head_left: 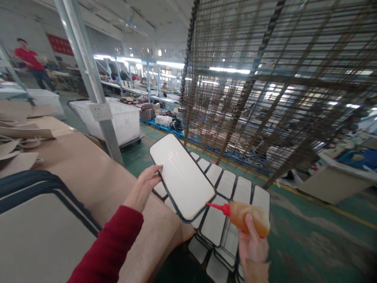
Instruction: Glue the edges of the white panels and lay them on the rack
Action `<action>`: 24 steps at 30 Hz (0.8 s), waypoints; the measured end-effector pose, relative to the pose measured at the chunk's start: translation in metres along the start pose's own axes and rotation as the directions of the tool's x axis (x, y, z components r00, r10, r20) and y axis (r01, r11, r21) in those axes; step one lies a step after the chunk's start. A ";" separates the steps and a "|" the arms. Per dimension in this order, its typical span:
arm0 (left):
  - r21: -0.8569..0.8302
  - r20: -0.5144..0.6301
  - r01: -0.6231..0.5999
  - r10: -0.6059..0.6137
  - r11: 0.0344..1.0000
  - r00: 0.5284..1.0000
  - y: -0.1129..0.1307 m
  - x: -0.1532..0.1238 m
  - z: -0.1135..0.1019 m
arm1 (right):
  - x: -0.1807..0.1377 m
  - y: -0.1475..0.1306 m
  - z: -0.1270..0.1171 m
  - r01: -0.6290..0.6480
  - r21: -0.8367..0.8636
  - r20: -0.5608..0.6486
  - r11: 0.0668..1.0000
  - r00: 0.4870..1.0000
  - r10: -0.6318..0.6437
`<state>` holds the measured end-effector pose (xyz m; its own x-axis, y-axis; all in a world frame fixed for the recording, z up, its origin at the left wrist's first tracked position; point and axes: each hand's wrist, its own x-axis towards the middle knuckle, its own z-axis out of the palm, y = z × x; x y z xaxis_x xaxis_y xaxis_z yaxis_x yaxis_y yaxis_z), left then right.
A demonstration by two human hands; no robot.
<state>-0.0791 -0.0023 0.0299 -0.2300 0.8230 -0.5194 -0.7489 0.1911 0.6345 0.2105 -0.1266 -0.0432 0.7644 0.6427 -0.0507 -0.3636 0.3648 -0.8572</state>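
Observation:
My left hand grips the left edge of a white rectangular panel with rounded corners and a dark rim, held tilted in the air. Wrapped round a squeeze bottle of amber liquid, my right hand points its red nozzle at the panel's lower right corner. The nozzle tip is at the rim; whether it touches I cannot tell. A thin yellowish line runs along the panel's lower edge. Beneath lie several similar panels in rows, some on wire racks.
To the left, a brown-covered table carries a stack of dark-rimmed panels. A tall wire rack leans over the right side. A metal post and a white bin stand behind the table. A person in red is far left.

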 end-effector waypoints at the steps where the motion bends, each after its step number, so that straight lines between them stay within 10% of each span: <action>1: 0.000 -0.002 -0.002 0.002 1.000 1.000 0.000 0.000 0.000 | 0.000 0.002 0.000 -0.009 0.008 -0.002 1.000 1.000 0.009; 24: -0.066 -0.091 -0.083 0.077 0.994 0.993 -0.002 0.012 -0.006 | -0.025 0.017 0.004 -0.200 0.044 0.030 0.979 0.980 0.199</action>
<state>-0.0839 0.0040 0.0192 -0.3423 0.7835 -0.5187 -0.7666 0.0863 0.6363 0.1828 -0.1334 -0.0541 0.6605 0.7223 -0.2050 -0.5324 0.2580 -0.8062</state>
